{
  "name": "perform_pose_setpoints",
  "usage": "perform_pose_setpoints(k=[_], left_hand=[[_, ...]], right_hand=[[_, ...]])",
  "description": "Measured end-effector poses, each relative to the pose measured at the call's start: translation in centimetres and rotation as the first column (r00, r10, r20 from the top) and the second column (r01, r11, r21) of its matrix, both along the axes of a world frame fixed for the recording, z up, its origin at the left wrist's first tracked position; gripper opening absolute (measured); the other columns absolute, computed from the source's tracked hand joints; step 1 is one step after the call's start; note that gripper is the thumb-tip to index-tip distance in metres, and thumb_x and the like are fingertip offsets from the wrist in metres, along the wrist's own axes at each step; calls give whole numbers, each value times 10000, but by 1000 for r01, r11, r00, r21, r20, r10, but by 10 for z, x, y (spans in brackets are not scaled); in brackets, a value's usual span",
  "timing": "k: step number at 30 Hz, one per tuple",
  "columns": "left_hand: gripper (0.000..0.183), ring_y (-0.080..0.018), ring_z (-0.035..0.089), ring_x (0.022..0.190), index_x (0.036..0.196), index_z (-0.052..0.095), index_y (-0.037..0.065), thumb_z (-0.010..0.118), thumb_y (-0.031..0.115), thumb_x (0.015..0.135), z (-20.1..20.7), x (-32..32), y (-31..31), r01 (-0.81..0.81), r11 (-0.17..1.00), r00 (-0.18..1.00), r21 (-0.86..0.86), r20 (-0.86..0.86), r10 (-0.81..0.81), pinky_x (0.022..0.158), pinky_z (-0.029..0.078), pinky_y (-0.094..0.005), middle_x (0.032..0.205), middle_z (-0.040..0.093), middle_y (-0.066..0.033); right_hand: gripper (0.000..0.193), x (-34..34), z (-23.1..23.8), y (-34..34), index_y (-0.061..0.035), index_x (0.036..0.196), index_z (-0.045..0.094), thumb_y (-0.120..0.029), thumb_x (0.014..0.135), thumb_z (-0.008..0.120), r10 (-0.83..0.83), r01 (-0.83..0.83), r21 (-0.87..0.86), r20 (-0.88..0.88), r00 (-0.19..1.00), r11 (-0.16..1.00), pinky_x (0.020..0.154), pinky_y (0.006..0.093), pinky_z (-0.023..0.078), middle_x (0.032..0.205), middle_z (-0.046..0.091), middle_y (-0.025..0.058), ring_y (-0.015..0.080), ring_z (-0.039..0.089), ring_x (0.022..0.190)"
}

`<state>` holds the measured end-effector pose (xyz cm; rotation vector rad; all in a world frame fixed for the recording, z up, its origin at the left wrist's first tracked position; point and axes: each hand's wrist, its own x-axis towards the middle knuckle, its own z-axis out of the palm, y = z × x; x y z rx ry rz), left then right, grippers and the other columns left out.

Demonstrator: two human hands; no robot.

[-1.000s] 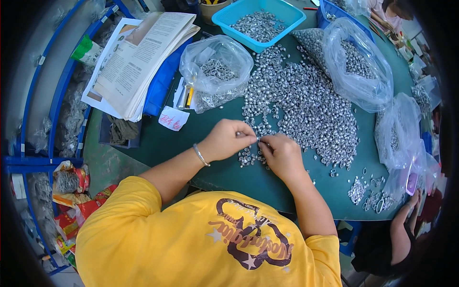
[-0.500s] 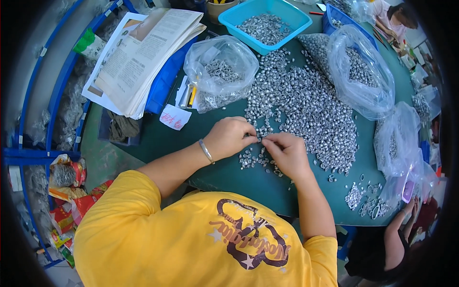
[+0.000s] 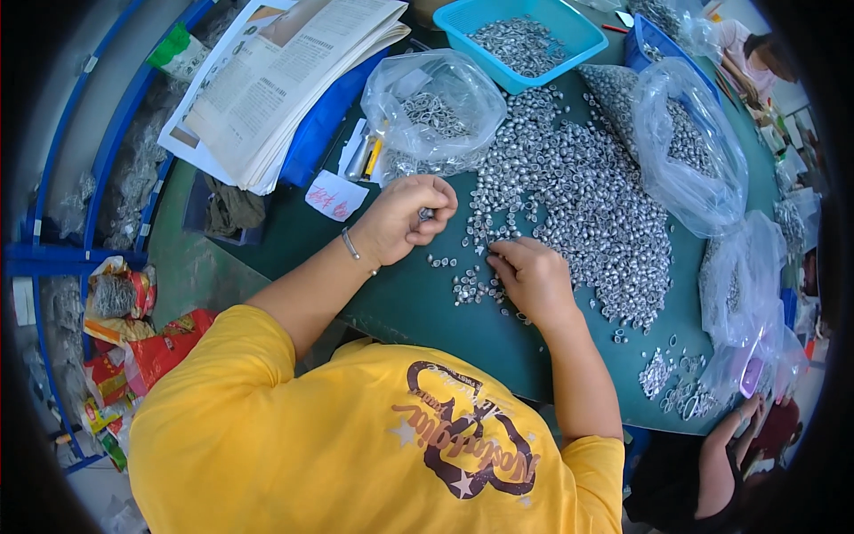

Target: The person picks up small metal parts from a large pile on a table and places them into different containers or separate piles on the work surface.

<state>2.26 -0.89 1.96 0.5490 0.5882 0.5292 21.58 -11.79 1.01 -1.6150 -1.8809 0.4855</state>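
A broad heap of small silver oval metal pieces (image 3: 596, 214) is spread over the green table (image 3: 391, 303). My left hand (image 3: 411, 218) is raised beside the heap's left side, fingers curled in. A silver metal piece (image 3: 425, 214) shows in its palm; whether more lie there is hidden. My right hand (image 3: 536, 278) rests at the heap's near left edge, thumb and fingers pressed together. Its fingertips touch among the loose pieces, and what they pinch is too small to make out. A smaller scatter of pieces (image 3: 471, 287) lies between my hands, nearer me.
An open plastic bag (image 3: 436, 84) of metal parts stands behind my left hand, beside a paper slip (image 3: 335, 196) and newspapers (image 3: 285, 89). A blue basket (image 3: 463, 36) sits at the back. Filled bags (image 3: 689, 151) line the right. Two other people work at the right.
My left hand has drawn away from my right, up and to the left, and its fingers have curled around a metal piece. My right hand stays by the heap's edge.
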Motion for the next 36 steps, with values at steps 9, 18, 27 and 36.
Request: perform_pose_setpoints(k=[9,18,27,36], left_hand=[[129,-178,538,586,791,684,43,712,123,694,6,-15,-21,604,159,742,781,-624,245,542,430,-281,630,533,-65],[112,-164,538,590,809,659,26,665,117,744,-14,-13,-28,509,325,775,797,-588,230,540,438,-285,654,552,-60],[142,-80,486,527,799,635,-24,642,117,780,-18,-7,-15,250,678,869,692,-468,157,462,398,-224,680,563,-15],[114,-263,578,669,805,661,41,677,113,718,-23,10,-26,493,120,743,862,-489,457,641,475,-339,716,581,-93]], right_hand=[[98,36,6,5,5,831,645,-70,767,652,-362,-302,-406,-912,192,862,509,183,389,649,567,-14,53,485,547],[97,-8,1,12,-16,817,638,-62,735,658,-72,70,26,129,989,997,588,357,480,711,599,140,302,585,640],[112,17,16,16,24,816,653,-82,788,629,-318,-117,-463,-749,581,878,538,217,444,666,609,23,97,550,581],[66,-19,-1,19,-57,808,639,-107,768,623,3,-24,109,187,982,994,511,370,487,687,575,97,291,588,585]])
